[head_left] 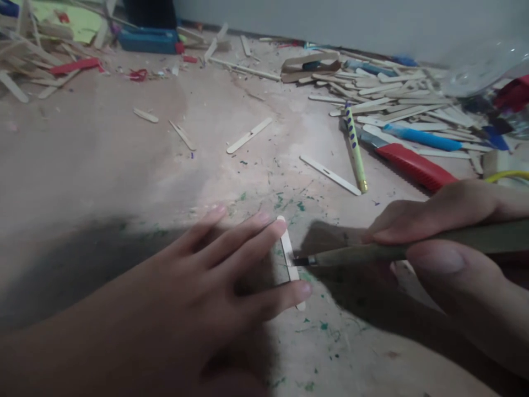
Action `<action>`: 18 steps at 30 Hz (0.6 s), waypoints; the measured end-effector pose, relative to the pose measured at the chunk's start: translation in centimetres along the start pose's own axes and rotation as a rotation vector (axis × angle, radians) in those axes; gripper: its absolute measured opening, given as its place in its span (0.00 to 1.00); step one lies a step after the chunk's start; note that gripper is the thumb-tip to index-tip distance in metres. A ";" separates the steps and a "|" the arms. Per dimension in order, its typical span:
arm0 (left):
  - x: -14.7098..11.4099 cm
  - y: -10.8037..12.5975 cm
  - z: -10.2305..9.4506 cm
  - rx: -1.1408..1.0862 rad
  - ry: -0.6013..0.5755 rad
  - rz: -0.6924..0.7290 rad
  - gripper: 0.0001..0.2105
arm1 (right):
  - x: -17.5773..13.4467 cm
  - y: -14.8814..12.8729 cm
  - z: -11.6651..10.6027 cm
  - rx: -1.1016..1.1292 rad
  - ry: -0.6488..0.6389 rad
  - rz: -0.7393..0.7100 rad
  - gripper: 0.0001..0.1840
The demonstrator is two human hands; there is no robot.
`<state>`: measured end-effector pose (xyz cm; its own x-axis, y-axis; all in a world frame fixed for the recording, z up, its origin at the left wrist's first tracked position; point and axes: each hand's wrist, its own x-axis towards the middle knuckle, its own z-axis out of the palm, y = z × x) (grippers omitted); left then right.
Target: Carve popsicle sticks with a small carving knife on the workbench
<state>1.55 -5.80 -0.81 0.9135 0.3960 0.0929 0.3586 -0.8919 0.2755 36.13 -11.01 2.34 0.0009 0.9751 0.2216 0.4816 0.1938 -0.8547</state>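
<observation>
One popsicle stick lies on the table, slanting away from me. My left hand pins it there, the index fingertip near its far end and the thumb near its close end. The other left fingers are spread flat beside it. From the right, my right hand grips a slim craft tool with a grey-green handle. Its narrow dark tip, behind a shiny metal band, touches or nearly touches the middle of the stick. The exact shape of the tip is too blurred to tell.
Two popsicle sticks with small central holes lie beyond my hands. A red box cutter, a dotted yellow pencil and a blue pen rest by a stick pile. Green scraps dot the table.
</observation>
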 end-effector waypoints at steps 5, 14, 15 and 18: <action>-0.1 0.3 0.6 -0.001 0.034 -0.023 0.40 | 0.7 0.5 0.4 0.073 -0.059 -0.025 0.11; 0.0 -0.7 -0.2 0.002 0.001 0.047 0.41 | -0.2 0.4 0.1 -0.009 -0.005 0.033 0.14; 0.1 -0.9 -0.4 -0.007 -0.011 0.064 0.41 | -0.3 0.3 0.1 -0.014 -0.008 0.029 0.14; 0.3 -1.3 -0.6 -0.035 -0.044 0.097 0.42 | -0.2 0.0 -0.2 -0.024 -0.025 0.031 0.14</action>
<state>1.28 -4.36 -0.55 0.9514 0.2976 0.0788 0.2620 -0.9171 0.3004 36.35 -11.23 2.35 -0.0052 0.9831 0.1828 0.5023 0.1607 -0.8496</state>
